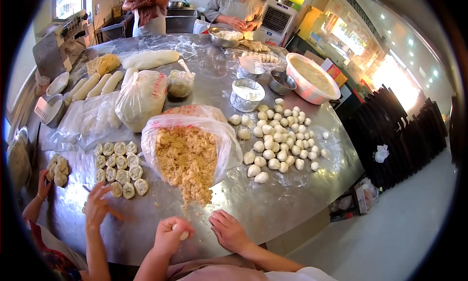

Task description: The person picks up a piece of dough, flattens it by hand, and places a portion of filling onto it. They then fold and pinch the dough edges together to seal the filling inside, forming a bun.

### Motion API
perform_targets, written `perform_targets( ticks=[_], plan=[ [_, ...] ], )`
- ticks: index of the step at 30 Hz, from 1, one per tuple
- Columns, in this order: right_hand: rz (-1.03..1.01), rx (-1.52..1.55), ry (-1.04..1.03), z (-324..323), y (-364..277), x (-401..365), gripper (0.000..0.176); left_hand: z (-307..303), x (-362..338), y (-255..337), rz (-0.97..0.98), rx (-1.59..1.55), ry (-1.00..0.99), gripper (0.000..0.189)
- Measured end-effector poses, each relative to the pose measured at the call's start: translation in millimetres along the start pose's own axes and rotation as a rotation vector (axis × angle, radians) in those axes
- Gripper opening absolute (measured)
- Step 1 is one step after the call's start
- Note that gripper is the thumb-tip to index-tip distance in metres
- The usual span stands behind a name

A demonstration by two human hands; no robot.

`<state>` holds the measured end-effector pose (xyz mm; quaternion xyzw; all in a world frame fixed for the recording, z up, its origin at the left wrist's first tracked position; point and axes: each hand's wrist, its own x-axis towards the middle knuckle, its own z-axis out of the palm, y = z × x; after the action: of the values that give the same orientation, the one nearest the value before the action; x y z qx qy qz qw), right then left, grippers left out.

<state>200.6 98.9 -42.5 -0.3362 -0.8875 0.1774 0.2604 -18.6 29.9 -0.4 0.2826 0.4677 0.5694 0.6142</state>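
My left hand (170, 235) is closed around a small piece of pale dough (182, 231) at the table's near edge. To its right, my right hand (231, 231) rests on the metal table with its fingers stretched out and holds nothing. Just beyond both hands, crumbly orange-brown filling (187, 156) spills from an open plastic bag (226, 139). Many round white dough balls (278, 139) lie on the right half of the table. Rows of coiled dough pieces (122, 162) sit left of the bag.
A co-worker's hand (96, 208) is close on my left. Across the metal table (273, 203) stand two people, a steel bowl (225, 38) and a pink basin (312, 78). A flour tub (246, 96), a tied bag (141, 99) and dough rolls (100, 85) are farther back.
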Motion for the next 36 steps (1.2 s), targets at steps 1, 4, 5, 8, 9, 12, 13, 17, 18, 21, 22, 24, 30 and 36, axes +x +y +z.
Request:
perform_targets(
  ticks=[1, 4, 5, 8, 9, 12, 13, 17, 18, 21, 22, 24, 30, 36],
  plan=[
    [0.008, -0.010, -0.013, -1.5, -2.9, 1.7, 0.032, 2.4, 0.1, -1.8, 0.120, -0.086, -0.042, 0.047],
    [0.076, 0.024, 0.051, -14.6, -13.9, 8.9, 0.035, -4.2, -5.5, -4.2, 0.063, -0.277, -0.059, 0.057],
    [0.099, 0.044, 0.080, -22.8, -17.5, 14.8, 0.036, -5.2, -6.3, -0.4, 0.065, -0.262, -0.009, 0.058],
    [0.138, 0.255, 0.125, -48.0, -43.2, 39.5, 0.039, -4.4, -8.0, 9.6, 0.067, -0.302, 0.149, 0.061],
    [0.087, 0.303, 0.129, -47.6, -50.4, 45.2, 0.041, -5.3, -5.2, 11.0, 0.070, -0.358, 0.200, 0.061],
    [-0.072, 0.439, 0.120, -33.2, -73.7, 68.2, 0.047, -3.8, 7.0, 14.8, 0.158, -0.403, 0.346, 0.062],
    [-0.111, 0.479, 0.104, -26.1, -83.1, 76.4, 0.050, -3.8, 9.0, 15.6, 0.207, -0.394, 0.407, 0.062],
    [0.063, 0.762, 0.035, -1.3, -114.5, 88.7, 0.042, 5.2, 6.4, 19.0, 0.392, -0.296, 0.358, 0.060],
    [0.181, 0.892, 0.002, 4.0, -115.5, 86.0, 0.038, 12.7, 3.2, 20.9, 0.372, -0.396, 0.348, 0.060],
    [0.354, 1.044, -0.098, 3.9, -100.7, 81.4, 0.028, 23.6, -7.6, 36.2, 0.390, -0.750, 0.182, 0.060],
    [0.387, 1.074, -0.155, -1.5, -95.4, 80.8, 0.031, 26.8, -9.2, 43.5, 0.408, -0.873, 0.102, 0.061],
    [0.341, 1.007, -0.143, 4.3, -96.7, 75.5, 0.036, 26.4, -8.7, 45.5, 0.382, -0.502, 0.166, 0.048],
    [0.165, 0.949, -0.042, 1.1, -106.7, 79.3, 0.045, 9.4, -3.1, 23.1, 0.447, -0.051, 0.092, 0.054],
    [0.413, 1.051, -0.300, -10.1, -98.7, 81.1, 0.051, 25.3, -9.7, 35.5, 0.372, -0.242, 0.134, 0.051]
  ],
)
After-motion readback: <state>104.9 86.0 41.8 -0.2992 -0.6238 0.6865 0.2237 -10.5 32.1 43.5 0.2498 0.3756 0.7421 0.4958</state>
